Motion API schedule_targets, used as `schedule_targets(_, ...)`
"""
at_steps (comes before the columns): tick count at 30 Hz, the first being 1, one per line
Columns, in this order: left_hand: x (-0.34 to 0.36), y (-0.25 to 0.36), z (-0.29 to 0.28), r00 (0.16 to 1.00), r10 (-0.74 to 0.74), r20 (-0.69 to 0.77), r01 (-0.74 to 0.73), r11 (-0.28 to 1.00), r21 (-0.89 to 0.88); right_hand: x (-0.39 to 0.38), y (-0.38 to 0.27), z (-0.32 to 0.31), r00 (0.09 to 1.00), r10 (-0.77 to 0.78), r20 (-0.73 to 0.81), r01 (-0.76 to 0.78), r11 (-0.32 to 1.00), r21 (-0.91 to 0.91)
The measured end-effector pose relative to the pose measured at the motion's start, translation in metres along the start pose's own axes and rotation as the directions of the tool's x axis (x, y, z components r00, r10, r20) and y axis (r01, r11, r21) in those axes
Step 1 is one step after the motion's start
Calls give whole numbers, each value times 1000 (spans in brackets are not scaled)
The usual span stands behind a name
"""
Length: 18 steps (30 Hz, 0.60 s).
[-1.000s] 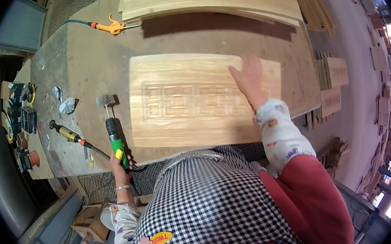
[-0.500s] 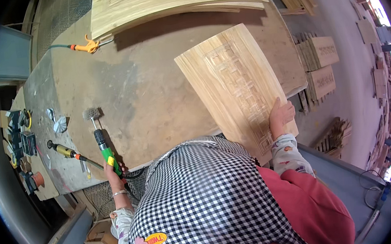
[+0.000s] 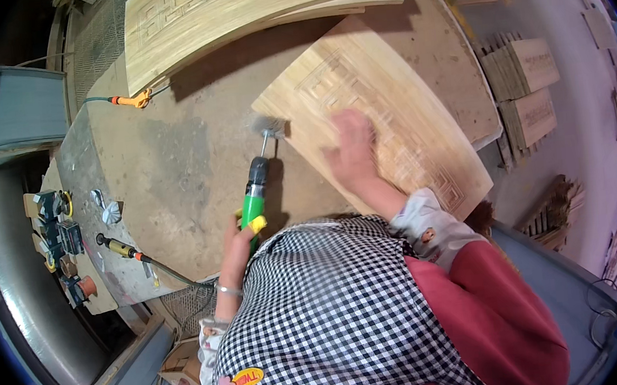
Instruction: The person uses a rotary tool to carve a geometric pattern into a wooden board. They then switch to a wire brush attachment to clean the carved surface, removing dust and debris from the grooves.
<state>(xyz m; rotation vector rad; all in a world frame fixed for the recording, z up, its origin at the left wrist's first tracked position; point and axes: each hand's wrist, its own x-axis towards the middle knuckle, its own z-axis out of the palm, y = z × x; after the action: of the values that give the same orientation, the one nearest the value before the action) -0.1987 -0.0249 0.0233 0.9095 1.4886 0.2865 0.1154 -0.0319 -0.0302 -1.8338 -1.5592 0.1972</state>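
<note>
My left hand [image 3: 236, 238] is closed around a green and black rotary tool [image 3: 253, 198]. A grey bristly wheel [image 3: 269, 126] tips its shaft, close beside the left edge of a carved wooden panel [image 3: 391, 121]. The panel is pale and rectangular, with a band of square geometric relief along its middle, and lies aslant on the workbench [image 3: 177, 212]. Over the carving is my right hand [image 3: 355, 151], blurred by motion, thumb apart from the fingers and nothing visible in it. Whether its fingertips touch the wood I cannot tell.
More carved panels [image 3: 261, 8] are stacked at the bench's far side, near an orange air blow gun [image 3: 137, 99]. A yellowish air tool [image 3: 117, 245] and its hose lie at left, with sanders [image 3: 59, 224] beyond. Panel stacks [image 3: 523, 68] stand on the floor at right.
My right hand has left the panel's right edge and moved left over the carving. The panel lies farther right at its near end. The left hand has brought the rotary tool right, toward the panel.
</note>
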Motion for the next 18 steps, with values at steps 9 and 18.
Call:
schedule_targets(9,31,47,40,973,106,203,-140,976,165,43,-86,43,950,-277,143,198,890,410)
schedule_targets(18,74,66,61,988,94,122,-109,986,124,95,-54,83,901,-386,196,340,911,232)
